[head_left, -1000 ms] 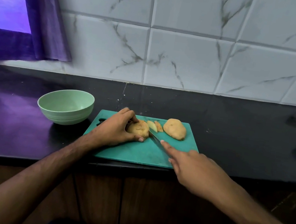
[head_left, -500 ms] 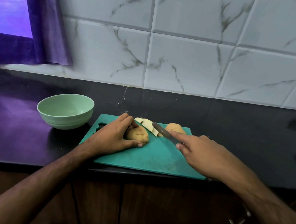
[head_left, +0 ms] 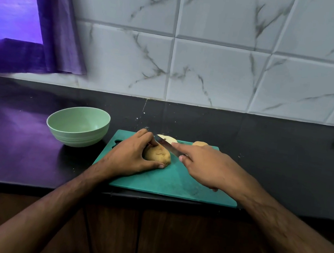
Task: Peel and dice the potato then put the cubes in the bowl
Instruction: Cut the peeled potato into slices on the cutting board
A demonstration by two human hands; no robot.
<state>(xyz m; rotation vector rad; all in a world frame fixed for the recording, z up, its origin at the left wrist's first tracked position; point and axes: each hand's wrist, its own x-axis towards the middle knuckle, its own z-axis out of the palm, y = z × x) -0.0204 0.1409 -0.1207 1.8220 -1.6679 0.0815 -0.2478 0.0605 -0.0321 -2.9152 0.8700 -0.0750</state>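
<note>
Both forearms reach in over the counter's front edge toward the green cutting board (head_left: 154, 180), which lies on the dark countertop (head_left: 265, 143). On the board's near-left part, the left hand (head_left: 130, 156) curls around a skin-on potato piece (head_left: 157, 154), thumb at its near side and fingers over its far side, holding it down. Just right of it, the right hand (head_left: 205, 167) grips the knife (head_left: 167, 144), forefinger stretched along the back of the blade; the handle is hidden in the fist. The blade slants to the board's far edge, touching the potato's right end. A pale cut slice (head_left: 167, 138) lies behind the blade at the far edge, another potato piece (head_left: 200, 144) to its right. Left of the board stands the pale green bowl (head_left: 78, 126), apart from it.
</note>
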